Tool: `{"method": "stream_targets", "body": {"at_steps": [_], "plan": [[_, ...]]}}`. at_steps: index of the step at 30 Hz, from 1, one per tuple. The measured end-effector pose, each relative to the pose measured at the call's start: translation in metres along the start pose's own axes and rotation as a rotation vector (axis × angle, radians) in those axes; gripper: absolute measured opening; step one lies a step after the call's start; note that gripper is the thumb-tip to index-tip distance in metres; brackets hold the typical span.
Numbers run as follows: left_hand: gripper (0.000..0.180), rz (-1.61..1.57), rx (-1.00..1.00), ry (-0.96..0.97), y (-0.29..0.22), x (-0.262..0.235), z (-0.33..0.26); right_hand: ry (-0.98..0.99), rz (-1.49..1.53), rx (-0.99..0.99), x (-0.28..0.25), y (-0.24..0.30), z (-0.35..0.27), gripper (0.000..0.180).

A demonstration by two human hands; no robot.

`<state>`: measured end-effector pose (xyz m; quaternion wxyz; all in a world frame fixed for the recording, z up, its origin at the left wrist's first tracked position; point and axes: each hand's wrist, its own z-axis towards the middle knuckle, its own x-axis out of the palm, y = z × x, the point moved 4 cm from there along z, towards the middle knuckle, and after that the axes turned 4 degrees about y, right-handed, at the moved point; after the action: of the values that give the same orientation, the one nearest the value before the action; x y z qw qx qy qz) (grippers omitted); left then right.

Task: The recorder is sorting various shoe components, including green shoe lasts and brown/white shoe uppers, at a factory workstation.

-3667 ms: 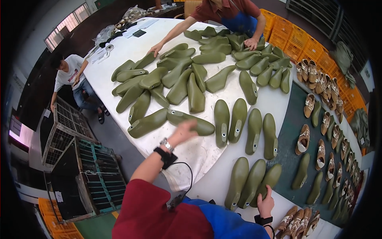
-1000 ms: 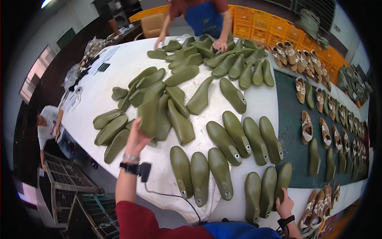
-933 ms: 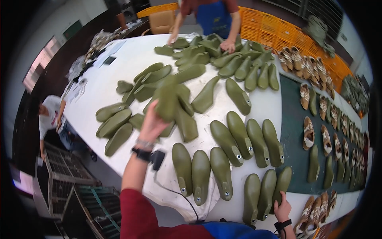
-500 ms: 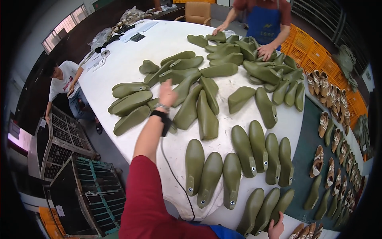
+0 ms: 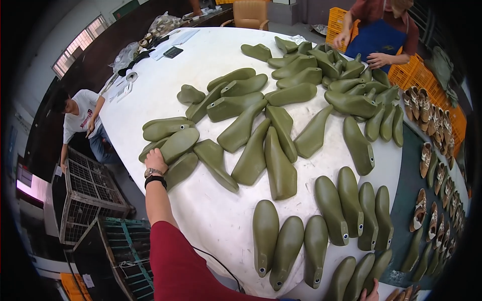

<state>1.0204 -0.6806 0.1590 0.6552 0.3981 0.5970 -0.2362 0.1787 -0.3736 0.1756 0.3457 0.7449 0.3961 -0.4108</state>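
Observation:
Many olive-green shoe lasts lie on the white table (image 5: 211,200). My left hand (image 5: 156,161), with a metal watch and a black band at the wrist, is closed around the near end of a shoe last (image 5: 179,144) in the left cluster. That last rests across others, and a further shoe last (image 5: 182,169) lies just beside my fingers. At the bottom right edge my right hand (image 5: 371,293) shows only partly, its fingers against the side of a shoe last (image 5: 378,269). Two more lasts stand in a row left of it.
Across the table a co-worker in a blue apron (image 5: 377,42) stands by the far pile. Another person (image 5: 83,116) is at the left beside wire crates (image 5: 90,188). Patterned shoes (image 5: 419,210) line the green surface at right, with orange crates (image 5: 406,72) behind.
My left hand has moved left from the middle cluster onto a last in the left group. The view has shifted, and the co-worker's hands have drawn back from the far lasts.

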Motion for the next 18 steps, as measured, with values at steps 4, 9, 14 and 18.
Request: {"method": "stream_targets", "body": {"at_steps": [4,9,14,18], "plan": [[0.047,-0.252,0.147,-0.222,-0.025,-0.024,-0.036,-0.042,0.029,-0.020,-0.003,0.002,0.001,0.047],[0.053,-0.546,0.187,-0.207,-0.074,-0.109,-0.086,-0.070,0.094,-0.033,-0.002,0.002,0.000,0.042],[0.058,-2.215,0.206,0.802,-0.202,-0.128,-0.160,-0.234,0.094,-0.096,0.014,-0.020,0.002,0.052],[0.077,-2.486,0.405,1.857,-0.305,-0.129,-0.252,-0.277,0.099,-0.088,0.007,-0.023,-0.003,0.051]]}}
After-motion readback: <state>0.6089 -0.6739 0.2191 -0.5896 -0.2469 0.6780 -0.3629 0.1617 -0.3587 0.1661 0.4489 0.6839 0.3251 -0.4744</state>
